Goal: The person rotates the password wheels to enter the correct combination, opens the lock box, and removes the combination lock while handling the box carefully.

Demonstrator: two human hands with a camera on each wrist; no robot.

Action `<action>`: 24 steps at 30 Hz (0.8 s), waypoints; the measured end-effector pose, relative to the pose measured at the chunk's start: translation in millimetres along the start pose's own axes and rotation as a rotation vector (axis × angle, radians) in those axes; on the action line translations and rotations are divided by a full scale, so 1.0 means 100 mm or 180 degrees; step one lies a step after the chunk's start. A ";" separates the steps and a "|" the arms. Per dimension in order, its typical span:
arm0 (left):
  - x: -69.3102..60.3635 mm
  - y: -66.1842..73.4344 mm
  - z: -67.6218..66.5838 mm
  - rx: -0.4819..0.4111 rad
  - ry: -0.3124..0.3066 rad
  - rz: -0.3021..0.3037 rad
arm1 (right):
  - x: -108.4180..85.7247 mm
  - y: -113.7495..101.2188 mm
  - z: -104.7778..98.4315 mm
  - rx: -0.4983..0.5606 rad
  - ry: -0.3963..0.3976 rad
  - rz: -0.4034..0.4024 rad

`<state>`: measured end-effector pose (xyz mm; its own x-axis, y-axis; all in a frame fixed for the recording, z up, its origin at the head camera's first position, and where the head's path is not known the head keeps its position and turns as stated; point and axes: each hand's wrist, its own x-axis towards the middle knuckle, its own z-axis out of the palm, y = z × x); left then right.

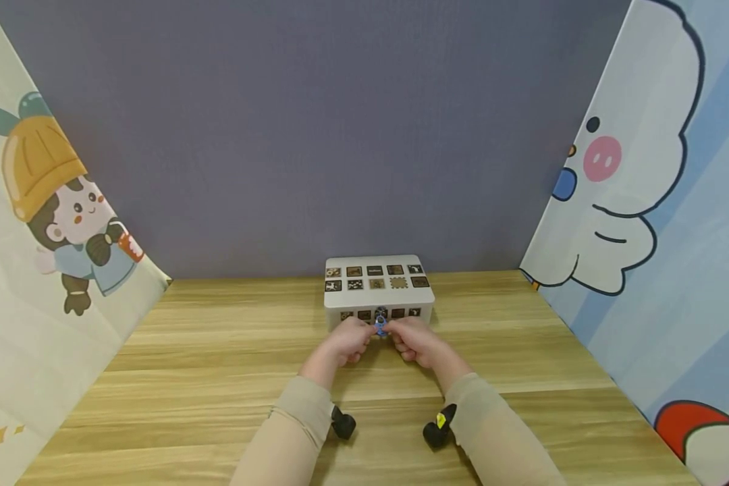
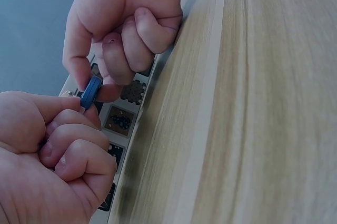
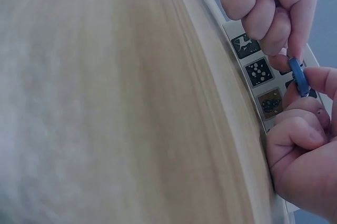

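A white box (image 1: pixel 370 261) with rows of brown and black square pictures stands at the back of the table. At the middle of its front, by a dark clasp (image 1: pixel 381 312), is a small blue padlock (image 1: pixel 381 326). My left hand (image 1: pixel 349 339) pinches the padlock's left side between thumb and forefinger, the other fingers curled in. From the opposite side my right hand (image 1: pixel 416 339) pinches it likewise. Both wrist views show the blue padlock (image 2: pixel 91 92) edge-on between the fingertips. Its face and shackle are mostly hidden there by the fingers.
The wood-grain table (image 1: pixel 219 378) runs up to a grey-blue back panel (image 1: pixel 340 135) just behind the box. Cartoon-printed sheets (image 1: pixel 12 270) flank it on both sides. A black wrist device (image 1: pixel 343 423) sticks out from each sleeve over the table.
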<state>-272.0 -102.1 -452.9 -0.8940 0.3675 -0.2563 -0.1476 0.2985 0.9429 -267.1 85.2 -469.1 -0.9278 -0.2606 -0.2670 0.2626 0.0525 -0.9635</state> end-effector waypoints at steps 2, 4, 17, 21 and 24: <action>0.01 0.00 0.00 0.0004 0.0006 -0.0007 | 0.00 0.00 0.00 -0.0001 0.0001 -0.0004; 0.01 -0.01 0.00 0.0012 0.0012 0.0002 | 0.00 0.00 0.00 -0.0008 -0.0003 -0.0011; 0.00 0.00 0.01 -0.0028 -0.0009 0.0019 | 0.00 0.00 0.01 0.0031 -0.0030 0.0020; -0.01 0.00 0.02 -0.0040 -0.0006 0.0036 | -0.01 -0.01 0.01 0.0023 -0.0051 0.0024; -0.02 0.01 0.02 -0.0036 0.0002 0.0036 | -0.01 -0.01 0.01 0.0012 -0.0054 0.0039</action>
<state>-269.6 -100.5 -452.3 -0.8959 0.3703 -0.2453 -0.1422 0.2842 0.9482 -266.3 84.4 -468.0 -0.9199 -0.2763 -0.2784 0.2749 0.0521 -0.9601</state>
